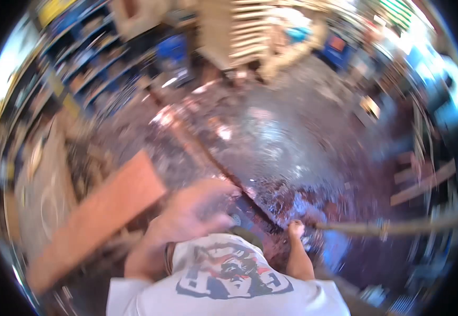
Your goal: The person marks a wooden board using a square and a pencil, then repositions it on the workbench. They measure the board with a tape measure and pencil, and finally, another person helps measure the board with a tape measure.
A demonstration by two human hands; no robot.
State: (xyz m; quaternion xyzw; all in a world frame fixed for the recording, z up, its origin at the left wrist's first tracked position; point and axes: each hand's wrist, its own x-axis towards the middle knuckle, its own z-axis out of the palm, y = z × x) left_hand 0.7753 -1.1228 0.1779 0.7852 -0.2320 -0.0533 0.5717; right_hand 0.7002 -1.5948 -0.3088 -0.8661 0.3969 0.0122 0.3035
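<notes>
My left hand (200, 206) is in front of my chest, smeared by motion. Its thumb and fingers look apart, and I see nothing held between them. A broad orange-brown board (100, 221) slants close beside its wrist on the left. Low and to the right, my right hand (296, 228) is closed in a fist. A long pale brown pole (392, 227) stretches from near this fist towards the right edge; whether the fist grips it is too blurred to tell. A dark narrow strip (239, 190) runs diagonally across the floor towards the right hand.
The dark floor (313, 121) shines as if wet. Loaded shelves (89, 63) line the back left, near a blue container (172, 50). A slatted wooden piece (247, 31) stands at the back. Planks (421, 187) lie on the right. Much is motion-blurred.
</notes>
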